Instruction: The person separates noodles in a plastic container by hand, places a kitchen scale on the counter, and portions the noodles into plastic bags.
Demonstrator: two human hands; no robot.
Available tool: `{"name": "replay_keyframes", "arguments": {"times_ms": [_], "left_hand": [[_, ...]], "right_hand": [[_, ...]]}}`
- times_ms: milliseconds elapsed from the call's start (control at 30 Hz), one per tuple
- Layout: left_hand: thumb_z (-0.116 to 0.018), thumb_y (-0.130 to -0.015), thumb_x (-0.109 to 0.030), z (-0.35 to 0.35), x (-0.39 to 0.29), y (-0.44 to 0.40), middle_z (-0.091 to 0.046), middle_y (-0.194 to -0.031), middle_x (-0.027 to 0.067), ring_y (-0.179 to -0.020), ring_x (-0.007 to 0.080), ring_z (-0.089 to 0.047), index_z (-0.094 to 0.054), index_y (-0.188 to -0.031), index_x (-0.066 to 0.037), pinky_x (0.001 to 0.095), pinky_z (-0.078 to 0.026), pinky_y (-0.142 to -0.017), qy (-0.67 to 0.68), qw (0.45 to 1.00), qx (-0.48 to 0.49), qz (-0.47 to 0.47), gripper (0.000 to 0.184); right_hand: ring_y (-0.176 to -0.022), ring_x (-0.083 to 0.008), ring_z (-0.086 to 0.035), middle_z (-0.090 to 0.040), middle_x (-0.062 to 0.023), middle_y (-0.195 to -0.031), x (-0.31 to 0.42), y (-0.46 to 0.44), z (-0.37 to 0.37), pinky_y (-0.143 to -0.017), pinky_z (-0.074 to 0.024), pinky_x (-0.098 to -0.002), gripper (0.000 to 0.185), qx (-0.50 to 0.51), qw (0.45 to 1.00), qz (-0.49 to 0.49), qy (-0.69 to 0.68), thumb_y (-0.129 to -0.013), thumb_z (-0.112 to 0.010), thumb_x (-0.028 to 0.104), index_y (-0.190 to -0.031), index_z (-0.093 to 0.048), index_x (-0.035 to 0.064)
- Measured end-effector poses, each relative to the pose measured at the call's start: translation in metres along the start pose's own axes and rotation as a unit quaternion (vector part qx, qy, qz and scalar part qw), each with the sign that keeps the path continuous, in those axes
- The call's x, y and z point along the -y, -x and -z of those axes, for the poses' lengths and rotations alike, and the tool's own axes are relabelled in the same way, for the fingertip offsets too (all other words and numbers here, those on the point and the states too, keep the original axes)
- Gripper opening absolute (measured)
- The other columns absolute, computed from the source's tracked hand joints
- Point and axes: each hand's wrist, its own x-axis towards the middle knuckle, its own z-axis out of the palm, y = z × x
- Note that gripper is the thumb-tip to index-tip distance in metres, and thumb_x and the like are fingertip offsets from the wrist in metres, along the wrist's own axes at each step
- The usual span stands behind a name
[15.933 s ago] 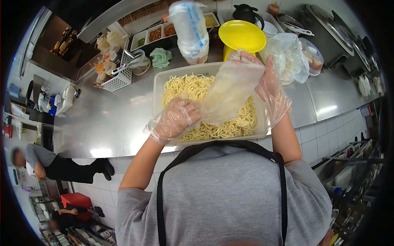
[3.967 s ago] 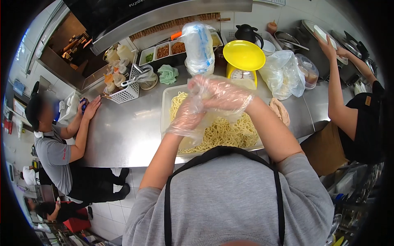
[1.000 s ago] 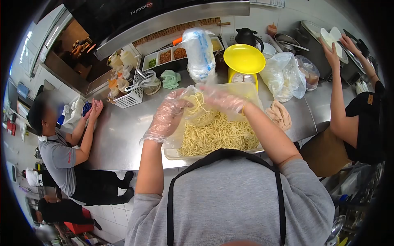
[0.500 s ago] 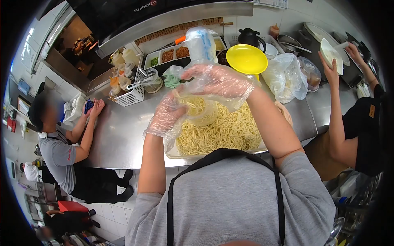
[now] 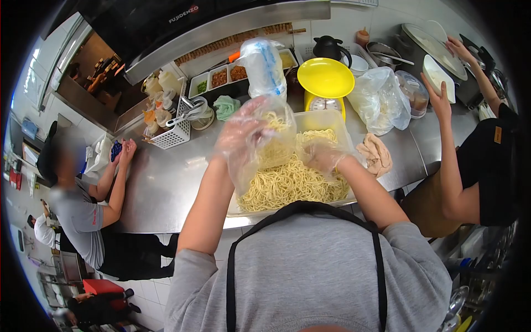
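Note:
In its clear plastic glove, my left hand is closed on a clear plastic bag with some noodles inside, over the left part of the tub. My right hand, gloved too, is low at the noodles in the tub's right part; its fingers are blurred and partly hidden. The translucent tub lies on the steel counter. Behind it stands a yellow scale with a bare pan. Left of the scale is a tall roll of plastic bags.
A peach cloth and a plastic bag lie right of the tub. Left are a green cloth and white basket. One person stands left; another at right holds a white dish.
My left hand has raised the bag of noodles. My right hand has left the bag's top and moved down to the noodles. The person at right has moved the white dishes apart.

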Motion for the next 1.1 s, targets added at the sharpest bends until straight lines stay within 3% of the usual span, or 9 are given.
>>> {"name": "replay_keyframes", "arguments": {"times_ms": [100,167,233,367,433,667,733,833,1100], "left_hand": [[-0.059,-0.079,-0.003,-0.027,-0.021,-0.026,-0.053,-0.121,0.0093,-0.080,0.0090,-0.055,-0.045,-0.126,0.000,0.0196,-0.048,-0.070,-0.021,0.998,0.040,0.032,0.049],[-0.060,-0.081,-0.007,-0.050,-0.031,-0.050,-0.056,-0.115,0.0082,-0.079,0.0105,-0.056,-0.049,-0.120,0.001,0.0227,-0.049,-0.073,0.066,0.997,0.045,-0.002,0.041],[-0.059,-0.083,-0.011,-0.086,-0.045,-0.076,-0.060,-0.098,0.0071,-0.074,0.0119,-0.056,-0.053,-0.111,0.000,0.0247,-0.049,-0.073,0.011,0.999,-0.018,-0.037,0.031],[-0.057,-0.083,-0.008,-0.100,-0.042,-0.157,-0.057,-0.081,0.0065,-0.069,0.0146,-0.056,-0.057,-0.101,-0.003,0.0276,-0.050,-0.067,-0.037,0.997,0.011,-0.063,0.018],[-0.056,-0.082,-0.005,-0.120,-0.034,-0.163,-0.054,-0.075,0.0078,-0.065,0.0188,-0.056,-0.056,-0.095,-0.004,0.0316,-0.050,-0.058,-0.013,0.996,-0.049,-0.071,0.013],[-0.054,-0.081,0.000,-0.110,0.008,-0.207,-0.053,-0.074,0.0095,-0.061,0.0213,-0.054,-0.054,-0.090,-0.003,0.0350,-0.048,-0.052,0.064,0.996,-0.004,-0.067,0.010],[-0.047,-0.083,0.000,-0.113,0.003,-0.201,-0.056,-0.087,0.0129,-0.074,0.0261,-0.058,-0.054,-0.096,-0.003,0.0389,-0.051,-0.063,0.031,0.997,-0.016,-0.074,0.015],[-0.047,-0.083,0.001,-0.120,-0.007,-0.189,-0.055,-0.084,0.0125,-0.071,0.0255,-0.057,-0.053,-0.097,-0.003,0.0384,-0.051,-0.062,-0.087,0.994,-0.021,-0.065,0.016],[-0.059,-0.084,-0.010,-0.097,0.015,-0.198,-0.054,-0.081,0.0066,-0.068,0.0157,-0.055,-0.054,-0.100,-0.007,0.0271,-0.048,-0.057,-0.035,0.998,-0.046,-0.023,0.017]], "right_hand": [[-0.084,-0.0312,-0.060,-0.062,-0.0197,-0.090,-0.007,0.006,-0.006,-0.076,-0.0455,-0.0389,0.032,-0.011,0.998,-0.035,-0.041,-0.077,-0.062,0.030,-0.090,-0.061,0.0005],[-0.085,-0.0320,-0.060,-0.062,-0.0196,-0.091,-0.012,0.003,-0.009,-0.077,-0.0455,-0.0391,0.035,-0.015,0.998,-0.046,-0.044,-0.076,-0.063,0.032,-0.090,-0.061,0.0000],[-0.088,-0.0338,-0.061,-0.063,-0.0212,-0.092,-0.014,0.001,-0.007,-0.080,-0.0446,-0.0406,0.037,-0.020,0.998,-0.027,-0.055,-0.080,-0.050,0.036,-0.092,-0.063,0.0031],[-0.087,-0.0339,-0.061,-0.063,-0.0220,-0.092,-0.012,0.007,-0.004,-0.079,-0.0448,-0.0406,0.039,-0.068,0.995,-0.006,-0.071,-0.079,-0.050,0.037,-0.091,-0.064,0.0025],[-0.088,-0.0336,-0.059,-0.062,-0.0196,-0.093,-0.013,0.006,-0.001,-0.079,-0.0455,-0.0369,0.042,-0.030,0.996,-0.017,-0.078,-0.076,-0.063,0.038,-0.095,-0.062,0.0003],[-0.079,-0.0324,-0.060,-0.063,-0.0204,-0.087,-0.030,-0.002,-0.016,-0.075,-0.0461,-0.0370,0.036,-0.057,0.988,-0.033,-0.142,-0.074,-0.065,0.031,-0.094,-0.063,0.0022],[-0.075,-0.0315,-0.060,-0.063,-0.0202,-0.082,-0.032,-0.004,-0.020,-0.072,-0.0464,-0.0372,0.030,-0.056,0.988,-0.019,-0.141,-0.072,-0.066,0.027,-0.090,-0.064,0.0022],[-0.087,-0.0324,-0.061,-0.064,-0.0193,-0.091,-0.031,-0.005,-0.015,-0.078,-0.0459,-0.0393,0.038,-0.015,0.989,-0.036,-0.144,-0.073,-0.062,0.036,-0.094,-0.065,0.0047],[-0.079,-0.0330,-0.060,-0.063,-0.0199,-0.085,-0.037,-0.008,-0.026,-0.074,-0.0458,-0.0394,0.033,-0.051,0.990,-0.013,-0.134,-0.073,-0.062,0.033,-0.090,-0.065,0.0044]]}}
